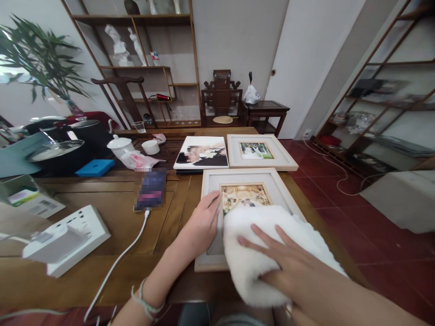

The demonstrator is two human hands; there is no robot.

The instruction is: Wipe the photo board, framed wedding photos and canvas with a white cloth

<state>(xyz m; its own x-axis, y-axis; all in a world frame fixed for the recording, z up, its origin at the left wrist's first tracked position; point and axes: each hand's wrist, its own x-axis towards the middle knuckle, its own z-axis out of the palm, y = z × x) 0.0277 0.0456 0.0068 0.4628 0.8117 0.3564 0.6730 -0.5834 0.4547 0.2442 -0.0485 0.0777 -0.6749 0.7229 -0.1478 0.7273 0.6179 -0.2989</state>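
Observation:
A light-wood picture frame [206, 181] lies flat near the table's front edge, with a smaller framed photo [246, 192] raised in its middle. At the left side of that inner photo, my left hand [204, 222] holds the frame, fingertips against the inner edge. My right hand [272, 253] presses a bunched white fluffy cloth [285, 222] onto the frame's right and lower part, fingers spread over the cloth. The cloth hides the lower half of the photo. Behind lie another light-wood frame [285, 156] and a white-edged photo panel [210, 156].
On the wooden table [176, 226], a phone [152, 188] is plugged into a white cable [125, 253]. Left of it stand a power strip [91, 235], a blue box [95, 168], a lidded pan [57, 156] and a white teapot [121, 145]. Chairs and shelves stand beyond.

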